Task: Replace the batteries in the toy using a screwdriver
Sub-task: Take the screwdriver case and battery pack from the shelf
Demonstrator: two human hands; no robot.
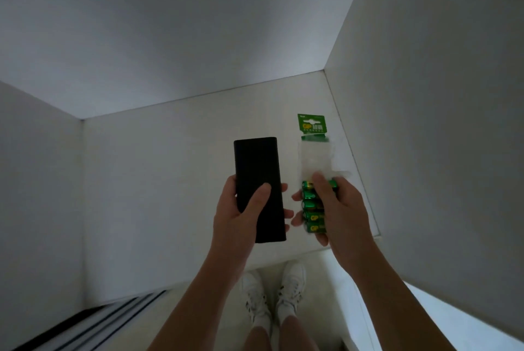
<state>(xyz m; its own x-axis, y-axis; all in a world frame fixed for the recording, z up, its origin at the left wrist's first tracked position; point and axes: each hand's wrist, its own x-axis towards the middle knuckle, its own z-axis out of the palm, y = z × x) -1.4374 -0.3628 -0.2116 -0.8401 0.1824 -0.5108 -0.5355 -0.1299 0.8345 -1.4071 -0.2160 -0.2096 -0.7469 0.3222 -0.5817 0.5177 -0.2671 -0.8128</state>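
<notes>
The toy [258, 186] is clamped in the left grip [243, 214]; batteries [313, 210], loosely clasped in the right grip [337, 208], could be spilled onto the worktop [170, 180].

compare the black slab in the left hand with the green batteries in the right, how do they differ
The black slab is one flat, plain, matte rectangle; the green batteries are several small shiny cylinders with yellow print, lying side by side. The left hand grips the slab with its thumb across the face, while the right hand cups the batteries. Both are held above the white shelf.
</notes>
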